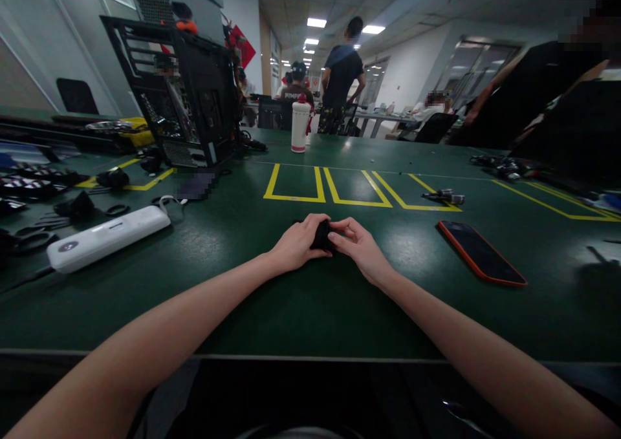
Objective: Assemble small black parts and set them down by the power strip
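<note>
I have both hands on one small black object (321, 235) at the middle of the green table (310, 316), with the yellow tape outlines (295, 199) on its far side. The left hand (295, 244) curls around its left side, fingers over the top and thumb along the near edge; I read that as the steadying grip. The right hand (361, 246) pinches its right edge between thumb and fingertips, a lighter hold that suits fine handling. Both forearms reach in from the near edge, which probably helps keep the piece level and central in my view.

To the right lies an orange-edged phone (480, 255), and beyond it a small dark and silver part (444, 196) rests across a tape line. On the left, a white power strip (114, 235) lies at a slant, perhaps so its cable can run off left. Farther back are an open black computer case (179, 96) and a white bottle (299, 128), upright.

My fingers cover most of the black object, so I cannot tell its shape, or whether it is one piece or two, or whether it touches the table. The dark loops and parts (33, 240) at far left blur together and run out of view. A person (538, 96) at the right is cut off and partly pixelated.
</note>
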The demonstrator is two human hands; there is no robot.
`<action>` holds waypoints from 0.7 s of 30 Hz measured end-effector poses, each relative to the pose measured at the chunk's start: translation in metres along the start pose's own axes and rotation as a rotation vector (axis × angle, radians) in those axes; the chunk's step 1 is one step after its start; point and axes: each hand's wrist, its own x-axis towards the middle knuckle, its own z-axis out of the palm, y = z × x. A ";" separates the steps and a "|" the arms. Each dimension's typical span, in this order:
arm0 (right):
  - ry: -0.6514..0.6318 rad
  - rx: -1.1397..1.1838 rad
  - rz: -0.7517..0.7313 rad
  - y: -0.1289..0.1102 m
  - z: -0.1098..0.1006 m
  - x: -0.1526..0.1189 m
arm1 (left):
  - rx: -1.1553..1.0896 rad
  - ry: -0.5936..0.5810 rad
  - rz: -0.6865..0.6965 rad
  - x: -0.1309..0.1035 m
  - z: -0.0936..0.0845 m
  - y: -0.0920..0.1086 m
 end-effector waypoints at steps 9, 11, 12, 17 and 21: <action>0.030 -0.052 0.049 0.002 0.000 0.006 | -0.001 -0.004 -0.008 0.000 0.002 -0.001; -0.003 -0.052 0.042 0.002 -0.001 0.004 | -0.005 -0.008 -0.010 0.000 0.001 -0.001; -0.016 -0.044 0.031 0.001 -0.001 0.003 | -0.005 -0.007 -0.011 0.000 0.001 -0.001; -0.061 0.023 -0.003 -0.002 -0.001 -0.003 | 0.007 -0.002 -0.004 -0.001 -0.001 0.001; 0.006 -0.007 -0.028 -0.001 0.000 0.001 | 0.006 -0.005 -0.004 -0.001 -0.001 0.001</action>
